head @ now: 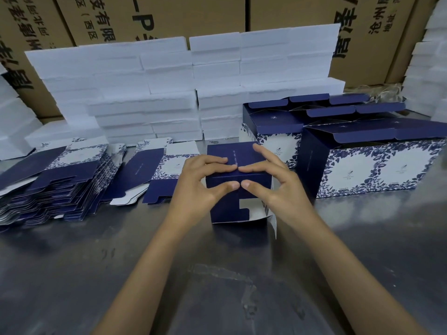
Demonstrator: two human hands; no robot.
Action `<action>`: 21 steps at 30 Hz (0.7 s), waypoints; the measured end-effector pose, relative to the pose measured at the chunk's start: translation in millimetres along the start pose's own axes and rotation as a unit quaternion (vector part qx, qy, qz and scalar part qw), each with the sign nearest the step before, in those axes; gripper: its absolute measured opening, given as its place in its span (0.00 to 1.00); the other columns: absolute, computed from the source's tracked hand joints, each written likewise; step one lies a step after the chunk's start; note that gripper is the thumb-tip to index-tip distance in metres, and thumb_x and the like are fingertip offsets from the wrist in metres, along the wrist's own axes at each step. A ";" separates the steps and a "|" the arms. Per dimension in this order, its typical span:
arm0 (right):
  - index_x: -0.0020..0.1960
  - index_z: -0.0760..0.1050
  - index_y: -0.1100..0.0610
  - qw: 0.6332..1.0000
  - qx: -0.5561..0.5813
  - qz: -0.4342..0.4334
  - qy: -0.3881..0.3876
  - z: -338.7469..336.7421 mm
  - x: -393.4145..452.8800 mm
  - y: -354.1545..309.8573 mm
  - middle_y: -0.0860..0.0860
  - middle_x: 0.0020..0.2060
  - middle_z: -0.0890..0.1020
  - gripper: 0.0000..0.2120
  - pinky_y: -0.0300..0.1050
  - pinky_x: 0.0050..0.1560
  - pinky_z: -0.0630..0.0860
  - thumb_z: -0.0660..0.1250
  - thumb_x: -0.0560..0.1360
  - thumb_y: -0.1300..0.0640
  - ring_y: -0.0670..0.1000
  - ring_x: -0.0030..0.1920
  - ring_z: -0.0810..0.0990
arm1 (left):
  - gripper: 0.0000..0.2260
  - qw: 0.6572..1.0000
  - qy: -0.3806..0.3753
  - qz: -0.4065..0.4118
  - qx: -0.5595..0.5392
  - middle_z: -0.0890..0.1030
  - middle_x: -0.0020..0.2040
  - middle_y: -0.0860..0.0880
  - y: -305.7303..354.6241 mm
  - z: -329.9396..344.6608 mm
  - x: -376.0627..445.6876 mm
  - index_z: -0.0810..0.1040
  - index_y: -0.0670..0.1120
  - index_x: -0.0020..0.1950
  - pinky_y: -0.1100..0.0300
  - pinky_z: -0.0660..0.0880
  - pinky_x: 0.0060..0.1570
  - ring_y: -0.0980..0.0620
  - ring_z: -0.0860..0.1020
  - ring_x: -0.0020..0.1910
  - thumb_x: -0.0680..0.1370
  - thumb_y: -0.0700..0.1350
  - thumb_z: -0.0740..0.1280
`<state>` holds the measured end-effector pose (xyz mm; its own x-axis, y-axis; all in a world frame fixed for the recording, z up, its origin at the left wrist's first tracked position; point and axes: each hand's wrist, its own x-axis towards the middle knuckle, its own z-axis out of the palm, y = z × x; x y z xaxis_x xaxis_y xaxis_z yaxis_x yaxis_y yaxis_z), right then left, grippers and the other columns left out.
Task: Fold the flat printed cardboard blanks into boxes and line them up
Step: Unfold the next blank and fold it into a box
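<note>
Cardboard box [235,182], half formed, stands on the steel desk [72,262] between both hands. Left hand [203,182] and right hand [271,182] each press fingertips on its top panel and thumbs on the front face, thumbs nearly touching; each grip is closed lightly on the box. A notched flap [254,209] at the near bottom hangs unlocked. Flat blanks [55,184] lie fanned at left, finished boxes [362,165] lined up at right. Uneven pressing could crease the panel, or the loose bottom flap could spring open so the box collapses.
</note>
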<state>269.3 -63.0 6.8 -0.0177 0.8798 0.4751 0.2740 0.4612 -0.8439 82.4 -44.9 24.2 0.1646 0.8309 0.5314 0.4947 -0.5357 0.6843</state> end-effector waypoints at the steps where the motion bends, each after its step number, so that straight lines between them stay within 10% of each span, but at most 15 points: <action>1: 0.52 0.84 0.46 1.000 0.008 0.001 0.009 0.0 0.3 0.3 0.41 0.72 0.73 0.13 0.48 0.77 0.62 0.76 0.73 0.61 0.41 0.74 0.66 | 0.12 1.000 -0.001 -0.005 -0.010 0.81 0.58 0.58 -0.7 -0.2 -0.1 0.85 0.54 0.53 0.73 0.62 0.64 0.60 0.70 0.65 0.71 0.45 0.78; 21: 0.55 0.86 0.53 0.992 0.120 0.046 -0.004 -11.0 6.7 14.7 0.41 0.66 0.80 0.12 0.56 0.73 0.69 0.74 0.74 0.64 0.40 0.70 0.73 | 0.12 0.993 -0.034 -0.045 -0.107 0.82 0.59 0.63 -13.5 -5.7 3.9 0.84 0.57 0.54 0.62 0.65 0.72 0.66 0.70 0.69 0.76 0.40 0.73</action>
<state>283.8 -51.6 0.3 -0.0119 0.9199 0.3921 0.0388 0.3922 -0.9191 71.5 -35.3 19.8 0.1882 0.8811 0.4339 0.3188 -0.4727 0.8216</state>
